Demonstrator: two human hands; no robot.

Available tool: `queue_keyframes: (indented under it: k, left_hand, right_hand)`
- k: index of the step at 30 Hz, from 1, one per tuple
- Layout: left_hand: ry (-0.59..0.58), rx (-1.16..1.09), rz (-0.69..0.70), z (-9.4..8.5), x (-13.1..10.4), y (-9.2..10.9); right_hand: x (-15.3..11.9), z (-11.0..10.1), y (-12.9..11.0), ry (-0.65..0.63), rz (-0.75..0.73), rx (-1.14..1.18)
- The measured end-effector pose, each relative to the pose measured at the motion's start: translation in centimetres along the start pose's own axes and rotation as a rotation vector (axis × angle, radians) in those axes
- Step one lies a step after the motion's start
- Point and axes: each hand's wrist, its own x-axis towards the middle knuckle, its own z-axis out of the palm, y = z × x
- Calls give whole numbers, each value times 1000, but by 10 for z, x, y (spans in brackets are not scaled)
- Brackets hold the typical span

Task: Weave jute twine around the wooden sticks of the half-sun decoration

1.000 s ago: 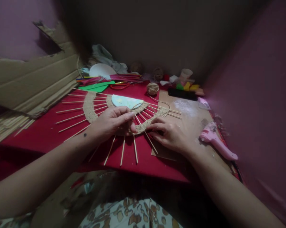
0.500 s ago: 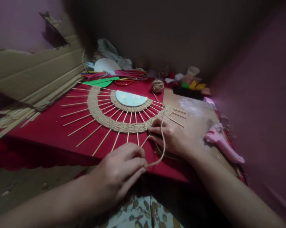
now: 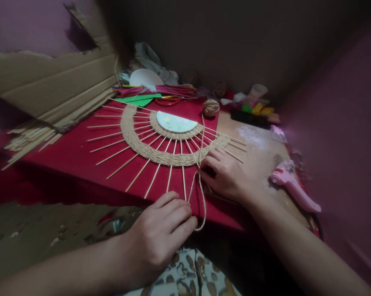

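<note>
A half-round piece of thin sticks lies on the red cloth, with a woven twine band (image 3: 160, 157) across its spokes and a pale blue half disc (image 3: 176, 122) at its centre. My left hand (image 3: 169, 226), below the near spokes, has its fingers closed on the twine (image 3: 204, 209), which hangs in a loop. My right hand (image 3: 220, 170) rests at the band's lower right edge, fingers curled round the twine and a spoke there; the fingertips are partly hidden. The twine ball (image 3: 210, 108) sits behind the half-round piece.
Cardboard (image 3: 58, 78) and a bundle of sticks (image 3: 34, 137) are at the left. Red-handled scissors (image 3: 167, 101), green sheets (image 3: 139, 99) and a clear cup (image 3: 258, 92) lie at the back. A pink glue gun (image 3: 293, 185) rests on the brown board (image 3: 256, 154) at the right.
The view has shifted, so the table appears slightly higher and further right. The twine loop has dropped lower, and a strand now runs across the band up towards the ball.
</note>
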Motion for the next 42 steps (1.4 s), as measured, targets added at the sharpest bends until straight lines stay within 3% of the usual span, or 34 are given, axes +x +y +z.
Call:
queue_keyframes:
  k: [6,13,17,20,25,28,31,33,39,42]
  left_hand:
    - [28,64,-16,-5,-7,-7]
    - [-35,118,-79,-20,-13,-12]
    - [18,107,-138,-34,-9,-15]
    - [70,8,-289,-51,-1,-28]
    - [84,-155,-730,-69,17,-69]
    - [101,-43,-768,-70,24,-93]
    - [95,-33,-795,-70,25,-104]
    - [132,-146,-897,-71,22,-104]
    - [473,-698,-1079,-73,14,-99]
    - [496,-826,-1172,-72,8,-97]
  right_hand:
    - [1,-3,-5,-65,-5,-11]
    - [3,-2,-5,-37,36,1]
    - [2,-3,-4,-23,47,7]
    - [2,-3,-5,-11,43,4]
    - [2,-2,-6,-24,31,-10]
    - [2,-2,-6,-29,24,-17]
    - [2,-2,-7,-42,28,-20]
    - [2,-2,-7,-49,25,-18]
    - [0,-3,-6,-39,30,2]
    - [2,-7,-10,-24,21,71]
